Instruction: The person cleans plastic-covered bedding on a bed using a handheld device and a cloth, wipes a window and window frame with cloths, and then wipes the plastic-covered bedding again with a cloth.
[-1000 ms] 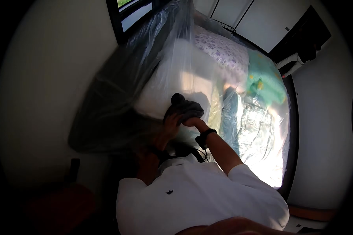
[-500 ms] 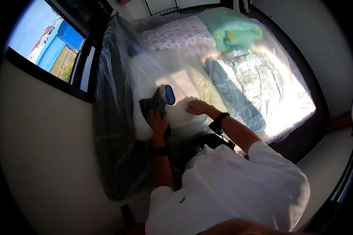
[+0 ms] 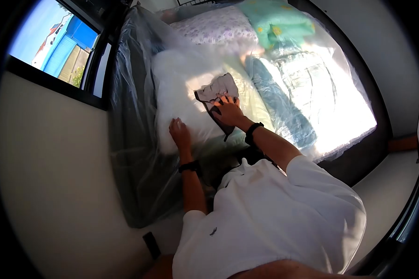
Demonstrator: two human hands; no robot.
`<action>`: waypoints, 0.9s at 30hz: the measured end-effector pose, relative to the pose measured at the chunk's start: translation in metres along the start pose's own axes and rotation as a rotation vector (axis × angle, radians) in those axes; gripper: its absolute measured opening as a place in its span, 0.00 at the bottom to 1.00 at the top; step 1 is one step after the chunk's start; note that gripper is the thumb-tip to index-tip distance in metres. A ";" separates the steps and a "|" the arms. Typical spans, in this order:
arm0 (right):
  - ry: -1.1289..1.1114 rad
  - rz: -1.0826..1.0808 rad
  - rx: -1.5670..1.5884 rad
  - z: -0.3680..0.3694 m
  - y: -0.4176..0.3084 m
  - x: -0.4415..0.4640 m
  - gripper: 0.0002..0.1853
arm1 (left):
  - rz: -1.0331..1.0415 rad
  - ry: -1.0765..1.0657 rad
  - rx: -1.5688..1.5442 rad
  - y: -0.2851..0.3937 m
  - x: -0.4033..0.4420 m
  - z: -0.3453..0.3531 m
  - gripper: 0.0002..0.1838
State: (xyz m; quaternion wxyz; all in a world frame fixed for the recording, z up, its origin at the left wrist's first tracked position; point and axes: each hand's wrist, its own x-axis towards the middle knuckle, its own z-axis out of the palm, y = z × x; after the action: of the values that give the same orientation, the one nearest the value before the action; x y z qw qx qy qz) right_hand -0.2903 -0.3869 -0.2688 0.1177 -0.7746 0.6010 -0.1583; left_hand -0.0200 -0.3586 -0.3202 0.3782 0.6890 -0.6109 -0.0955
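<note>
A small grey-beige cloth piece with dark edging (image 3: 219, 87) lies spread on a white, plastic-wrapped bundle (image 3: 177, 69). My right hand (image 3: 228, 111) rests on its lower part with the fingers spread, palm down. What the cloth piece is cannot be made out. To the left, my left hand (image 3: 180, 133) touches the white bundle near its lower left side. Its fingers are loosely bent and apart, with nothing visible in them. A dark band is on each wrist.
Clear plastic sheeting (image 3: 135, 153) covers the bed and hangs at the left. Farther back lie a purple-flowered pillow (image 3: 214, 28) and a folded green quilt (image 3: 277, 25). A wrapped blue-green bundle (image 3: 284, 102) is at the right. The window (image 3: 56, 42) is at upper left.
The cloth piece has moved right from under my left hand and now lies flatter, its blue oval part no longer visible. My right hand has opened onto it. My left hand has let go.
</note>
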 end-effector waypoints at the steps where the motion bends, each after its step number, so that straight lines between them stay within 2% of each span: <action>1: 0.046 0.069 0.048 -0.001 0.006 0.001 0.24 | -0.010 0.002 0.001 -0.006 -0.005 0.002 0.19; 2: 0.038 0.067 0.048 0.008 0.018 0.004 0.24 | 0.017 -0.020 0.031 -0.003 -0.008 0.000 0.21; 4: 0.076 0.191 0.281 0.046 0.060 0.016 0.20 | 0.042 -0.043 0.055 0.008 -0.013 -0.004 0.22; 6: 0.016 0.245 0.330 0.072 0.106 0.015 0.19 | -0.086 -0.064 0.455 0.022 -0.015 -0.006 0.25; 7: -0.160 0.241 0.224 0.070 0.121 0.009 0.20 | -0.088 -0.064 0.452 0.019 -0.016 -0.004 0.25; 8: -0.242 0.119 0.057 0.088 0.153 -0.005 0.20 | -0.088 -0.066 0.423 0.011 -0.015 -0.001 0.26; 10: -0.287 0.163 0.086 0.062 0.158 -0.018 0.19 | -0.099 -0.058 0.394 0.000 -0.014 0.000 0.27; 12: -0.096 0.374 0.204 0.039 0.149 -0.009 0.18 | -0.030 -0.064 0.342 -0.006 -0.014 -0.004 0.27; 13: 0.065 0.269 0.223 0.038 0.152 0.003 0.19 | -0.043 -0.065 0.347 -0.007 -0.013 -0.006 0.27; 17: 0.287 0.078 0.363 -0.058 0.054 0.027 0.13 | -0.071 -0.136 0.355 -0.004 -0.013 -0.015 0.28; 18: 0.367 -0.078 0.389 -0.069 0.030 0.028 0.14 | -0.075 -0.142 0.370 -0.004 -0.011 -0.014 0.28; 20: 0.321 -0.251 0.516 -0.082 -0.024 0.020 0.16 | -0.098 -0.158 0.372 0.000 -0.010 -0.015 0.28; 21: 0.323 -0.323 0.424 -0.079 -0.046 0.012 0.16 | -0.123 -0.169 0.370 0.001 -0.010 -0.015 0.28; 22: 0.214 -0.381 0.370 -0.077 -0.065 0.002 0.18 | -0.121 -0.167 0.375 0.001 -0.010 -0.014 0.28; 24: 0.171 -0.533 0.326 -0.050 -0.084 -0.008 0.24 | -0.109 -0.182 0.407 -0.004 -0.010 -0.014 0.28; 25: 0.147 -0.571 0.267 -0.025 -0.083 -0.009 0.24 | -0.110 -0.176 0.410 -0.009 -0.011 -0.014 0.28; 27: 0.117 -0.621 0.211 0.012 -0.076 -0.009 0.23 | 0.029 -0.220 0.601 -0.019 -0.020 -0.015 0.27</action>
State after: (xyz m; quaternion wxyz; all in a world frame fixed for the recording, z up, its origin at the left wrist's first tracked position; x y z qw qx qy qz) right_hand -0.2199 -0.3589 -0.2527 0.1084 -0.8939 0.3223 -0.2922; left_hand -0.0013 -0.3352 -0.3279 0.0908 0.7466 -0.6587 0.0206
